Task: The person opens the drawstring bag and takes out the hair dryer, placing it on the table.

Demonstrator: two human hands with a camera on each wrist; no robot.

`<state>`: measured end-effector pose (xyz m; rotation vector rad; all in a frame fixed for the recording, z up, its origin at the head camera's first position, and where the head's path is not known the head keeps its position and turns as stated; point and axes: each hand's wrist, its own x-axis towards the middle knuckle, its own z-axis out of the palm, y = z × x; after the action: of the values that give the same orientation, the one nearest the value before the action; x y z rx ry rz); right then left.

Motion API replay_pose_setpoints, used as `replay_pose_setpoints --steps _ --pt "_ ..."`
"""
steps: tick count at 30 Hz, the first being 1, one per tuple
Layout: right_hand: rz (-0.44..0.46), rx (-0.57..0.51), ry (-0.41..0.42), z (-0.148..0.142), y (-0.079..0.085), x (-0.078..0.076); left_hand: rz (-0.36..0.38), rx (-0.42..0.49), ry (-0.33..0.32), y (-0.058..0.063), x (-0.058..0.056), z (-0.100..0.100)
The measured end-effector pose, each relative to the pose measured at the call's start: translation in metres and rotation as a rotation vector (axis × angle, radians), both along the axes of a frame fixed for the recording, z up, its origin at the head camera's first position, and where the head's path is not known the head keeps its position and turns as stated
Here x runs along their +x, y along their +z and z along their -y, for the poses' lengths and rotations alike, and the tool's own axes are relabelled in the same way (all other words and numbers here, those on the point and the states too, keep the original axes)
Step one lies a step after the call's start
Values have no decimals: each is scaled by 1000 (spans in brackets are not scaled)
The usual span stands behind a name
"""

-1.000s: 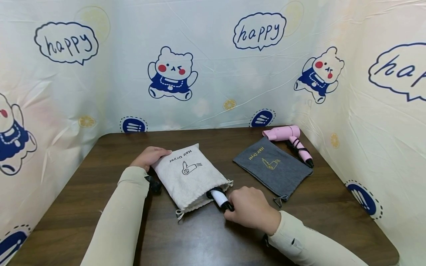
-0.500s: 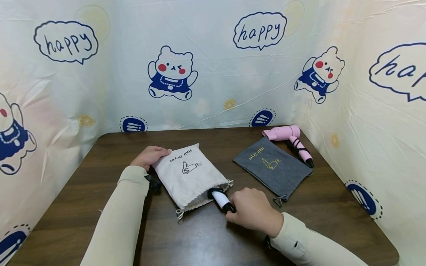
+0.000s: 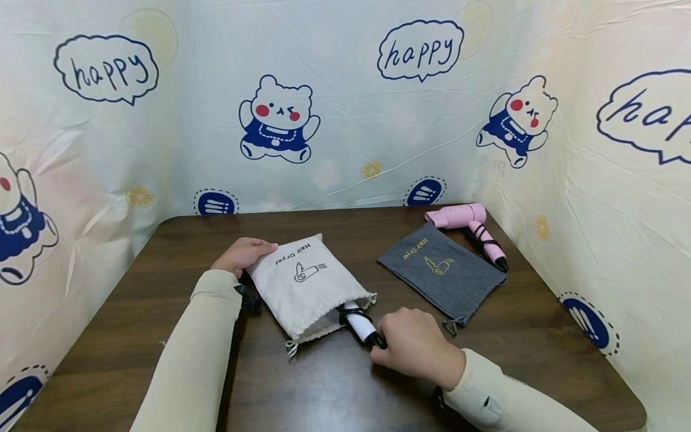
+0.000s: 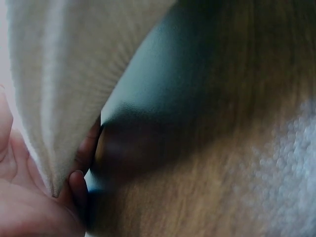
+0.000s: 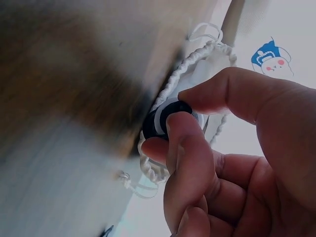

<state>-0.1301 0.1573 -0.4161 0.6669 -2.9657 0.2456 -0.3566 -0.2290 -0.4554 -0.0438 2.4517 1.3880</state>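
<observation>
A pale drawstring bag [image 3: 302,288] printed "Hair Dryer" lies near the middle of the table, its mouth facing front right. My left hand [image 3: 244,254] grips the far left corner of its closed end, thumb on top; the left wrist view shows fingers under the cloth. From the bag's open mouth sticks the white handle of a hair dryer [image 3: 360,324], black cord wound round it. My right hand [image 3: 412,345] pinches the black tip of that handle between thumb and fingers, as the right wrist view also shows. The dryer's head is hidden inside the bag.
A dark grey drawstring bag [image 3: 445,270], also printed "Hair Dryer", lies flat to the right. Behind it rests a pink hair dryer [image 3: 459,216] with its cord wrapped round the handle. Printed curtains [image 3: 345,132] stand along the back and sides of the wooden table [image 3: 302,396].
My right hand has shifted slightly right and toward me, and more of the white handle and its wound cord shows outside the bag. My left hand and the pale bag have stayed put.
</observation>
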Motion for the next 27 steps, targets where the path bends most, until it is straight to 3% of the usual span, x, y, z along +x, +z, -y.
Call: replay_pose_setpoints --steps 16,27 --pt "53 -16 -8 -8 0 5 3 7 12 1 0 -1" --pt "39 -9 -19 -10 -1 6 3 -3 12 2 1 -2"
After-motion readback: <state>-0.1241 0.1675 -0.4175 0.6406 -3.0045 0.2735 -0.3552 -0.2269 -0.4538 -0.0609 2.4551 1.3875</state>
